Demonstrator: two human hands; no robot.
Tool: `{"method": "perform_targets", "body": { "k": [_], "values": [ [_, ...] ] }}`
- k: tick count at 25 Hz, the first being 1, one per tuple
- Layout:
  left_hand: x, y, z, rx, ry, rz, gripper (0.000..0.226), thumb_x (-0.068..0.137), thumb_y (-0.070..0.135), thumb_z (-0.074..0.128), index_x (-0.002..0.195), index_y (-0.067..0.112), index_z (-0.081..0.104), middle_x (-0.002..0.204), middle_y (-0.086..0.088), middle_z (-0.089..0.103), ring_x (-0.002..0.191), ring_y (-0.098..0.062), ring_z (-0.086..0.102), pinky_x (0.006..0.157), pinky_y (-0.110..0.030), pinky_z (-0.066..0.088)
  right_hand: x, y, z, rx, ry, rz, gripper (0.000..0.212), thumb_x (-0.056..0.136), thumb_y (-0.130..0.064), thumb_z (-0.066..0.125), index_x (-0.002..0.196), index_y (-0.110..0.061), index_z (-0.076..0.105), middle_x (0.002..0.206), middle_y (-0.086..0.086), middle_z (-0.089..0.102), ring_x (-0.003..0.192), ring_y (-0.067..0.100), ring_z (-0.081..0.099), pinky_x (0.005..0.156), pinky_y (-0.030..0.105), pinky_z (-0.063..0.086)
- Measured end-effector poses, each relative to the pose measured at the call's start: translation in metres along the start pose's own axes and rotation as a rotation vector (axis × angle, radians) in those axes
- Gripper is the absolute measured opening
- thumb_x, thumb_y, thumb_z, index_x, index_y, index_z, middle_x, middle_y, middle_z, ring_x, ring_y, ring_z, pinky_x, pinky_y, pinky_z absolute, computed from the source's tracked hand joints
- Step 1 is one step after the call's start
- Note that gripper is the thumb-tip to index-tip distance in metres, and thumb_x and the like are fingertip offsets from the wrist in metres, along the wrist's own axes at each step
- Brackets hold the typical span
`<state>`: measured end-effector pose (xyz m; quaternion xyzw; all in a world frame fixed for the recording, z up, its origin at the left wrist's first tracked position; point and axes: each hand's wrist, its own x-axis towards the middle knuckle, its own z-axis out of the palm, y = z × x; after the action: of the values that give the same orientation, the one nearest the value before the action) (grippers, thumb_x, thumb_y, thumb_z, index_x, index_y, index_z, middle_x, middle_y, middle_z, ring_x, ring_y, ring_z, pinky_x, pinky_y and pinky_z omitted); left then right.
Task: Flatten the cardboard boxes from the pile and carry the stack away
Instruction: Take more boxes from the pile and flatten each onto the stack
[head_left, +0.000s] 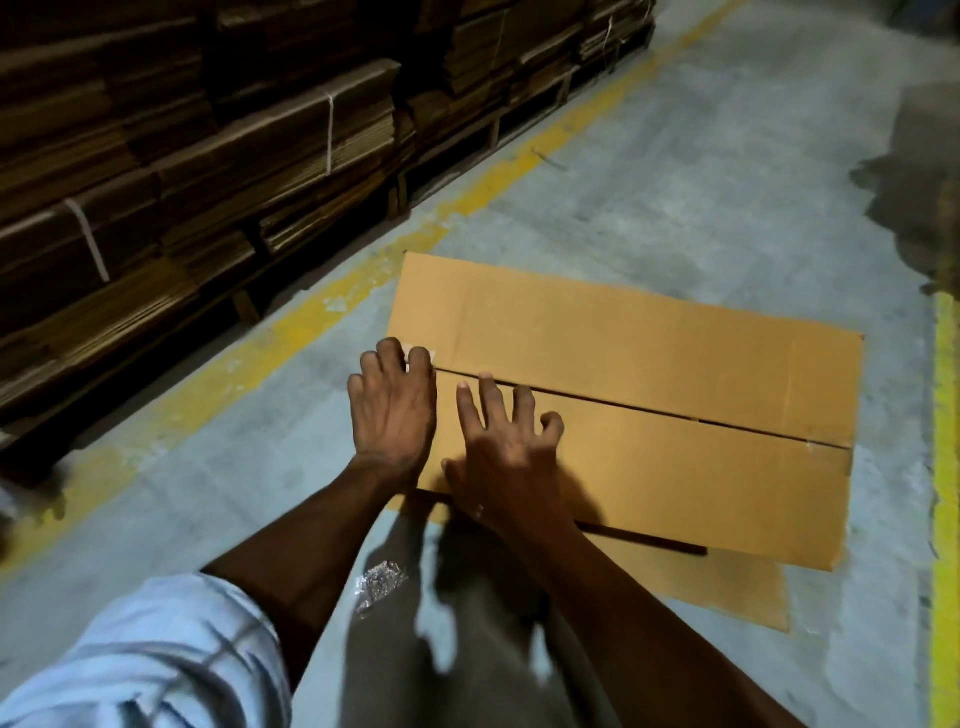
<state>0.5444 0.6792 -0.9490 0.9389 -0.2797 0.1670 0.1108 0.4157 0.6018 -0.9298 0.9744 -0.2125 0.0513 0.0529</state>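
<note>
A brown cardboard box (649, 364) lies flat on the concrete floor in front of me, with a dark slit running across it between its flaps. Another flat sheet of cardboard (727, 592) sticks out from under its near edge. My left hand (392, 415) rests at the box's left edge, fingers curled over the end of the slit near a bit of white tape. My right hand (506, 452) presses palm-down on the near flap, fingers spread.
Tied bundles of flattened cardboard (208, 156) are stacked high on wooden pallets along the left. A yellow floor line (291, 332) runs beside them, another yellow line (945, 467) at the right. A crumpled piece of clear plastic (379, 584) lies on the floor near my legs.
</note>
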Motion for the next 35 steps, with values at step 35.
{"method": "perform_targets", "body": {
  "k": [35],
  "values": [
    [0.043, -0.056, 0.001, -0.636, 0.224, -1.032, 0.038, 0.097, 0.026, 0.047, 0.131, 0.011, 0.049, 0.136, -0.013, 0.045, 0.107, -0.027, 0.056, 0.088, -0.037, 0.05, 0.003, 0.015, 0.011, 0.071, -0.026, -0.056, 0.094, 0.077, -0.061, 0.063, 0.156, -0.027, 0.023, 0.162, 0.003, 0.027, 0.137, 0.037, 0.032, 0.096, 0.057, 0.031]
  ]
}}
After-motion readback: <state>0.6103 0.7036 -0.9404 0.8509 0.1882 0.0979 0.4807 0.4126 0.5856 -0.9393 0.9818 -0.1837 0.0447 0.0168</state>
